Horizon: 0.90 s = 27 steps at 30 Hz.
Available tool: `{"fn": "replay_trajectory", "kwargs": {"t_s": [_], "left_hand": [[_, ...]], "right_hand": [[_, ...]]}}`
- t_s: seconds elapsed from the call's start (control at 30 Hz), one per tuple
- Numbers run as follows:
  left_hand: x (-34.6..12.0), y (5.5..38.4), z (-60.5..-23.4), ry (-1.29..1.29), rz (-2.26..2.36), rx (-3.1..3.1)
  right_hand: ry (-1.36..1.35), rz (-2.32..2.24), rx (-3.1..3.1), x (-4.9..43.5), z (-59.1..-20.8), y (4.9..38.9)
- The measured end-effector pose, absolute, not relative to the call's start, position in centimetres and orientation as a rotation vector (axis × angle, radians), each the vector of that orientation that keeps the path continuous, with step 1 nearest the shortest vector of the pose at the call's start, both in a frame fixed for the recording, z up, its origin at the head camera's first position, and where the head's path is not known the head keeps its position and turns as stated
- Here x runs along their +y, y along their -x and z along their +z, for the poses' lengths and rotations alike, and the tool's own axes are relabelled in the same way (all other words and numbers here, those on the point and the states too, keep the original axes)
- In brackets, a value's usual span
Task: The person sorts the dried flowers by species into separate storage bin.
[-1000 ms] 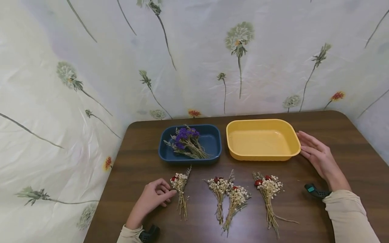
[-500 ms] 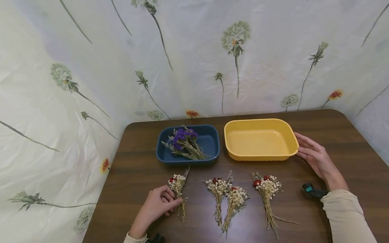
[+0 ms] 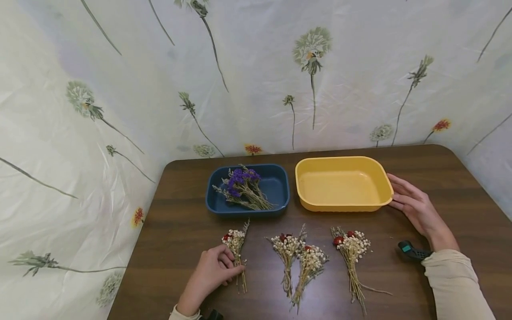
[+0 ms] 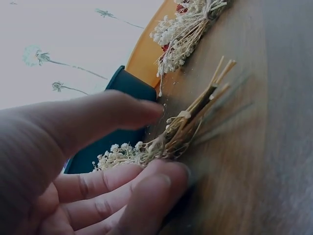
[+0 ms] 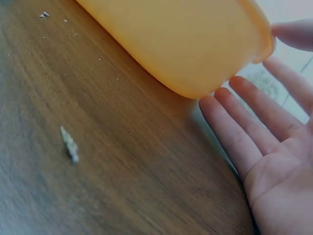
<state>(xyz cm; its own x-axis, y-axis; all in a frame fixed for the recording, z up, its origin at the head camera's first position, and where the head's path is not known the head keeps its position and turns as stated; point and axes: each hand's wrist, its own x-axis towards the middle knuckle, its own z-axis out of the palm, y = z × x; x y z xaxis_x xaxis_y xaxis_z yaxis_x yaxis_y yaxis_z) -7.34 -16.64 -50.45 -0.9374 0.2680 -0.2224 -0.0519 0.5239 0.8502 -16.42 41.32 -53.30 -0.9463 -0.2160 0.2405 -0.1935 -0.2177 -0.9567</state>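
Note:
My left hand is at a small dried bouquet with white and red flowers, lying on the dark wooden table. In the left wrist view, its stems lie between thumb and fingers. The fingertips are at the tied part, and the thumb is spread above, seemingly apart from the stems. At the right end of the yellow tray, my right hand rests its nearly straight fingertips against the wall. The right wrist view shows the thumb by the rim and the fingers along the side.
Left of the yellow tray stands a blue tray holding dried purple flowers. Two white-and-red bouquets lie close together mid-table, and another bouquet lies to their right. A flowered cloth hangs behind the table.
My left hand has moved right, from beside the leftmost bouquet to over its stems. The right hand stays at the yellow tray. The head view has shifted slightly.

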Motion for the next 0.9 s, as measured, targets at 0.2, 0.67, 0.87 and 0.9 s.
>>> {"fn": "replay_trajectory", "kwargs": {"t_s": [0.2,0.67,0.87,0.9], "left_hand": [[-16.61,7.34,-50.56,-0.166,1.415,2.446],[-15.80,7.43,-50.82,-0.131,1.259,2.735],[-15.99,7.47,-50.78,-0.115,1.283,2.712],[-16.02,7.47,-50.81,-0.114,1.286,2.705]], "right_hand": [[0.531,-2.399,1.936,41.36,-53.27,16.40],[0.496,-2.409,1.929,41.30,-53.26,16.52],[0.455,-2.385,1.971,41.25,-53.29,16.42],[0.449,-2.381,1.976,41.27,-53.31,16.39]]}}
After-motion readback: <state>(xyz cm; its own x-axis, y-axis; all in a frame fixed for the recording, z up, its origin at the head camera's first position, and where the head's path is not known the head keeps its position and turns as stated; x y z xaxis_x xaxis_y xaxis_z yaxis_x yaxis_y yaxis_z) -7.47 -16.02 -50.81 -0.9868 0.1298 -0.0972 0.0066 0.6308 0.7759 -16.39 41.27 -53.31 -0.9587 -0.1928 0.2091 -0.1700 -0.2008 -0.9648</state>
